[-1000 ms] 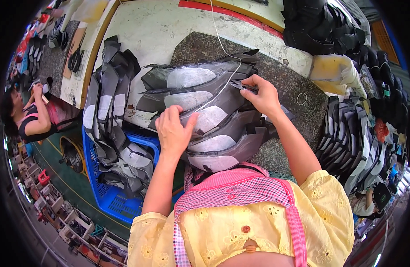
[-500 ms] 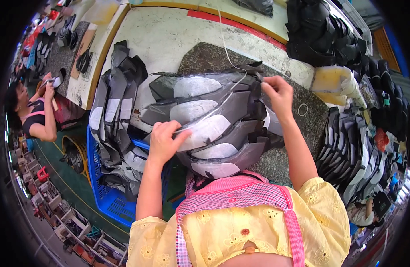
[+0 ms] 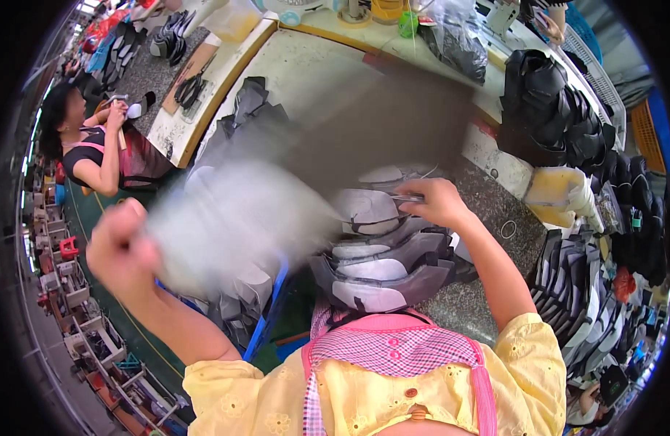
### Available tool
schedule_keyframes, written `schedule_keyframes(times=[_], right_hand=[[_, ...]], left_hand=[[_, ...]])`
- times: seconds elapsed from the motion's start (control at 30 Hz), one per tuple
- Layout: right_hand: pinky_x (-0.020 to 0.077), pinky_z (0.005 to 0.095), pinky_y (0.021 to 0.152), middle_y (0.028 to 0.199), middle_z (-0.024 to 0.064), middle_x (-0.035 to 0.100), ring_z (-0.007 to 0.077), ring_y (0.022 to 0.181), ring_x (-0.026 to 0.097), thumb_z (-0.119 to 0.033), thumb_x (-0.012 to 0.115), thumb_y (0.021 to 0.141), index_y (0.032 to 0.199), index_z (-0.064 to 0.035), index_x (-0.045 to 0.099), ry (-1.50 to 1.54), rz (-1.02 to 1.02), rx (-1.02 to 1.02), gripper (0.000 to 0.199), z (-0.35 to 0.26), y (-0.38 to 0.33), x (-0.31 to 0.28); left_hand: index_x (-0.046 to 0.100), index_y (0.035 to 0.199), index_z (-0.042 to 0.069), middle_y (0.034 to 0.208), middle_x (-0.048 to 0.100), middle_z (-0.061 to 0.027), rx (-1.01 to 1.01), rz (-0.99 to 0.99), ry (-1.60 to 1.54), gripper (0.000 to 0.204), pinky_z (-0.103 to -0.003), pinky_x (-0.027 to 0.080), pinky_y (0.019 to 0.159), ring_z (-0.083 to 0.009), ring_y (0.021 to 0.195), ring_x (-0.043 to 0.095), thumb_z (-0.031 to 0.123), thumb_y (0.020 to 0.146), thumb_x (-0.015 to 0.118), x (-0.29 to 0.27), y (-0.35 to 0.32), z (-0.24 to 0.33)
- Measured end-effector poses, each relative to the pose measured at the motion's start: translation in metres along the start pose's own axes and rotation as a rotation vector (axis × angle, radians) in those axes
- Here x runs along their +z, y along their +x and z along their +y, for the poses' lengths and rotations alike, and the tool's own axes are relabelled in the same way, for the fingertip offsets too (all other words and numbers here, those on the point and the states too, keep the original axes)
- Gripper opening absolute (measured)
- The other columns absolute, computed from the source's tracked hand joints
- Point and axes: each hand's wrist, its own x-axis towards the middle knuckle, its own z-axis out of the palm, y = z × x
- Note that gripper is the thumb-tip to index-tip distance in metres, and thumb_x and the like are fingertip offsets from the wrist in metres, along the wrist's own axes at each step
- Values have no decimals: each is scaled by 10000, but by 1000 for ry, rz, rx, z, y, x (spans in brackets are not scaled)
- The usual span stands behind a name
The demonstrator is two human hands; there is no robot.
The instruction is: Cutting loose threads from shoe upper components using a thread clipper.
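My left hand [image 3: 122, 243], blurred by motion, holds the pale end of a shoe upper piece [image 3: 240, 221] raised at the left. Smeared too, the piece's dark grey end stretches up to the right and covers part of the bench. In front of my body, several more grey-and-white shoe upper pieces [image 3: 367, 270] overlap in a pile. My right hand [image 3: 438, 203] is at the pile's right side, its fingers pinched on something thin that I cannot make out. A thin white thread shows just above those fingers.
More uppers lie at the left, over a blue crate [image 3: 268, 305]. Stacked grey-and-white pieces [image 3: 567, 283] and black ones [image 3: 542, 109] stand at the right. A yellowish container [image 3: 553, 190] sits on the bench. Scissors [image 3: 189, 93] rest on another table, where a co-worker [image 3: 95, 145] works.
My left hand has swung left and up from the pile, carrying one upper piece with it. My right hand has come lower over the pile. The whole view has shifted slightly.
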Motion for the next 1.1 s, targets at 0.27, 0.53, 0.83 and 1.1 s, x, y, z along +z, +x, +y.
schedule_keyframes(times=[0.27, 0.53, 0.83, 1.1], right_hand=[[474, 408, 749, 900, 137, 639, 328, 883, 600, -385, 655, 729, 1052, -125, 608, -55, 301, 294, 417, 5, 46, -26], [421, 329, 554, 617, 81, 506, 145, 583, 515, -187, 588, 802, 752, -11, 513, 558, 255, 132, 198, 9, -3, -8], [425, 348, 522, 636, 140, 540, 306, 590, 554, -192, 638, 774, 737, -55, 550, 38, -50, 1, 168, 35, -181, 34], [462, 238, 588, 706, 30, 610, 78, 644, 554, -50, 630, 793, 767, -5, 590, 917, -282, 135, 66, -82, -90, 31]], left_hand=[[582, 943, 49, 834, 585, -133, -338, 64, 711, 300, -390, 424, 742, -304, 824, 538, 228, 725, 686, 33, -98, -279], [554, 1043, 36, 1046, 556, -131, -332, -15, 511, 333, -376, 354, 898, -306, 1018, 490, 234, 789, 639, 44, -59, -256], [462, 1232, -32, 1223, 514, -165, -730, -192, 4, 649, -290, 308, 978, -208, 1162, 452, 506, 869, 464, 18, -49, -400], [441, 1252, -31, 1296, 446, -187, -805, -366, 106, 773, -309, 257, 1023, -264, 1245, 375, 622, 856, 323, 56, -25, -418]])
